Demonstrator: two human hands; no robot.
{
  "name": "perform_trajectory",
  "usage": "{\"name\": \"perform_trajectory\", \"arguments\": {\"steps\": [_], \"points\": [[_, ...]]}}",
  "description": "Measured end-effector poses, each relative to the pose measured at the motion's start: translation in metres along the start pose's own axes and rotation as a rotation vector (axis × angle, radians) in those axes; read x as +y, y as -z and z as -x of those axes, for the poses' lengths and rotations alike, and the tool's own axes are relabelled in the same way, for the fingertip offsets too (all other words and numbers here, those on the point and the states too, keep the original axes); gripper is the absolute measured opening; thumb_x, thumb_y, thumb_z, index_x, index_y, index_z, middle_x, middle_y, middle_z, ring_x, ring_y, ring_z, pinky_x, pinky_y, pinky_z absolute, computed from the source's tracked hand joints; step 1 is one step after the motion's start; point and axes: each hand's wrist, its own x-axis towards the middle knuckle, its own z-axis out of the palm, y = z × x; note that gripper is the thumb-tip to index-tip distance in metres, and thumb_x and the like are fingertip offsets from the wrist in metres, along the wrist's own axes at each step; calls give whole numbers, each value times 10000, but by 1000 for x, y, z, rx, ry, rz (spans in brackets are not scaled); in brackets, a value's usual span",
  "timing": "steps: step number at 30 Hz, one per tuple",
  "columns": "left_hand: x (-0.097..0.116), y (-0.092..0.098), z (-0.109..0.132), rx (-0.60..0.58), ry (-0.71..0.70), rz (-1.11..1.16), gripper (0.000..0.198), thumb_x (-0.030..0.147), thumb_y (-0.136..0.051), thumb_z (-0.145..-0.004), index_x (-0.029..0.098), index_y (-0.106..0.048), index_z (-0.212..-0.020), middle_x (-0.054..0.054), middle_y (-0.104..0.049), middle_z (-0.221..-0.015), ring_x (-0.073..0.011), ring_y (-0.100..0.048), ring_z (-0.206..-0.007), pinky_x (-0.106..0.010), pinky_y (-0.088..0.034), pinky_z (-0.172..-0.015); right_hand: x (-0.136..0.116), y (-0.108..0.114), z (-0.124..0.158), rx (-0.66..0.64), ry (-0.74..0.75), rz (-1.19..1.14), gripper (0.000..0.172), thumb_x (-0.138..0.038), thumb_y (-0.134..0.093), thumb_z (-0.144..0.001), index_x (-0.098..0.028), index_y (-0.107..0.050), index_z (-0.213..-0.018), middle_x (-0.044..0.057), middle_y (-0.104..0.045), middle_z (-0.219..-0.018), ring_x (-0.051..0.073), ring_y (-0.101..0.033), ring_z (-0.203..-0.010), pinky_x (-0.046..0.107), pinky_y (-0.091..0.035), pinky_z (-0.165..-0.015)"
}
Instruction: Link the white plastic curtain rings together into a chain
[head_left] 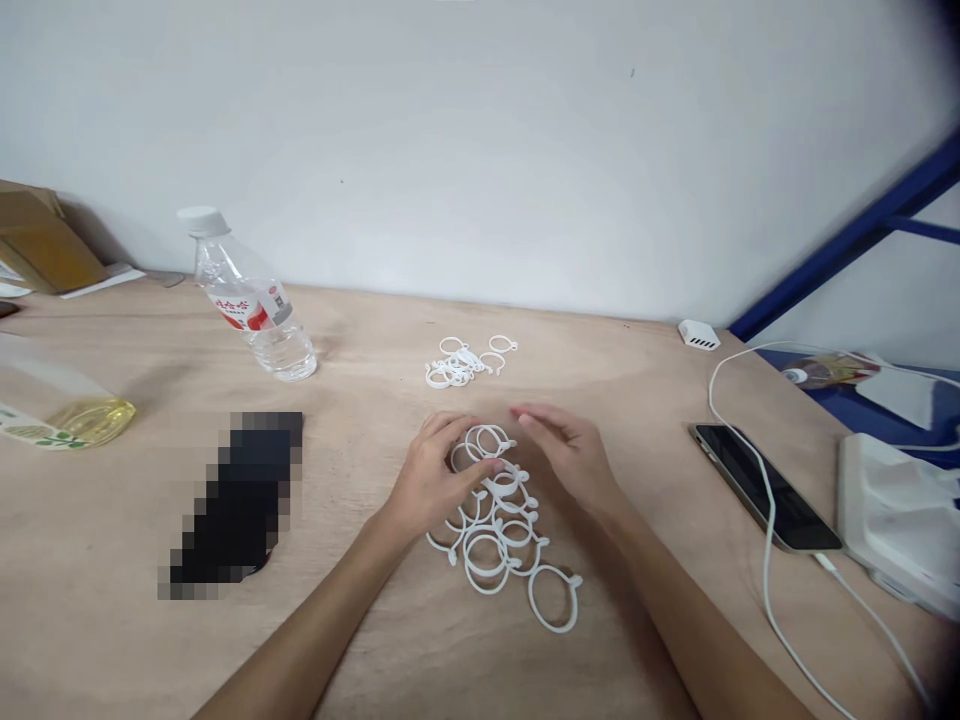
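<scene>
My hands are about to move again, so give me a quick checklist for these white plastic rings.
1. Left hand on the ring pile: ok, resting on top.
2. Right hand touching the rings: cannot tell, it is at the pile's upper edge.
3. Rings separate from one another: cannot tell, they overlap.
4. All rings in one pile: not ok, a smaller ring cluster lies farther off on the plywood table.
5. White cable away from the rings: ok, it runs well to the pile's right.

Left hand (429,482) palm-down and curled, right hand (564,455) palm-down, loosely open
</scene>
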Motion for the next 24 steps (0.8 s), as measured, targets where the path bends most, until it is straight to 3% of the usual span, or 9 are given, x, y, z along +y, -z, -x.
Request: {"name": "perform_trajectory", "arguments": {"steps": [2, 5, 7, 12, 18, 21, 24], "points": [[-1, -1, 1, -13, -9, -28, 416, 366, -719, -743, 208, -622, -1114, -88, -612, -1121, -244, -554, -1073, -398, -451, -940, 10, -2, -20, 41, 38, 122, 267, -349, -541, -847, -224, -715, -1006, 62, -700, -1108, 225, -617, -1068, 413, -445, -979], [1, 0, 2, -45, -53, -58, 397, 314, -701, -756, 213, -625, -1133, -90, -601, -1144, -249, -533, -1100, -411, -435, -972, 27, -13, -49, -6, 116, 384, 348, -251, -493, -853, -210, -643, -1164, 87, -626, -1242, 234, -530, -1188, 444, -356, -1058], [3, 1, 3, -79, -90, -72, 352, 315, -673, -778, 224, -643, -1116, -88, -594, -1153, -250, -520, -1114, -418, -424, -989, 34, -23, -63, -7, 82, 567, 413, -252, -488, -854, -206, -578, -1254, 117, -566, -1307, 272, -475, -1235, 481, -337, -1051], [7, 2, 3, -119, -85, -83, 273, 348, -617, -823, 228, -680, -1060, -92, -583, -1153, -251, -508, -1119, -427, -419, -990, 31, -38, -70, 22, 33, 805, 318, -313, -480, -873, -264, -617, -1155, 110, -593, -1218, 328, -476, -1168, 533, -361, -949], [5, 1, 2, -39, -55, -36, 214, 302, -589, -841, 218, -688, -1012, -82, -603, -1097, -230, -530, -1093, -397, -418, -992, 31, -26, -60, 75, 152, 747, 236, -163, -449, -858, -199, -676, -910, 100, -681, -976, 271, -534, -1013, 425, -406, -891], [4, 0, 0, 12, 10, -14, 237, 318, -552, -866, 198, -665, -1037, -85, -609, -1099, -223, -544, -1082, -380, -433, -974, 30, -17, -45, 156, 240, 544, 218, -157, -473, -840, -193, -688, -838, 85, -701, -894, 243, -563, -943, 402, -425, -883], [2, -1, 0, 61, 66, 10, 358, 358, -582, -846, 190, -597, -1162, -96, -591, -1167, -228, -552, -1081, -366, -468, -926, 18, -12, -20, 126, 243, 274, 174, -208, -518, -834, -210, -689, -867, 60, -702, -905, 209, -601, -882, 359, -472, -800]]}}
